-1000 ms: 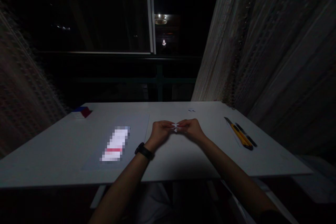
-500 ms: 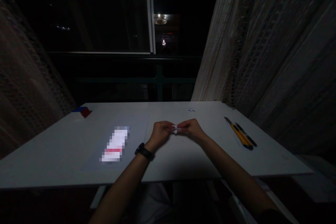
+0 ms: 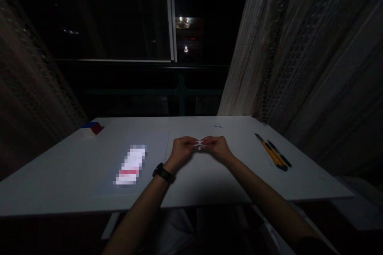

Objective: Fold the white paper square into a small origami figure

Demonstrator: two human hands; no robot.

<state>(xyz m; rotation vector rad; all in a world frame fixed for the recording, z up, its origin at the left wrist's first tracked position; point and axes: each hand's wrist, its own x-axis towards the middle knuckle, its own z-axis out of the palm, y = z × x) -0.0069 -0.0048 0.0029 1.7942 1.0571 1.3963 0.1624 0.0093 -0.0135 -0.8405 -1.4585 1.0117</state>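
Note:
A small white piece of paper (image 3: 199, 143) is pinched between my two hands over the middle of the white table (image 3: 209, 185). My left hand (image 3: 183, 149), with a black watch (image 3: 163, 172) on its wrist, grips the paper's left side. From the other side my right hand (image 3: 220, 146) closes its fingertips on the same piece. The fingertips almost meet, and they hide much of the paper, so its full shape cannot be made out.
To the left, a lit phone (image 3: 131, 165) with a blurred screen lies on a pale sheet (image 3: 160, 147). A puzzle cube (image 3: 92, 128) sits at the far left. On the right lie a yellow utility knife (image 3: 271, 153) and a black pen (image 3: 279, 153). Small paper scraps (image 3: 218, 126) lie at the back.
Both hands stay in nearly the same place, still pinching the paper. The paper between the fingertips shifts slightly in shape. Nothing else on the table has moved.

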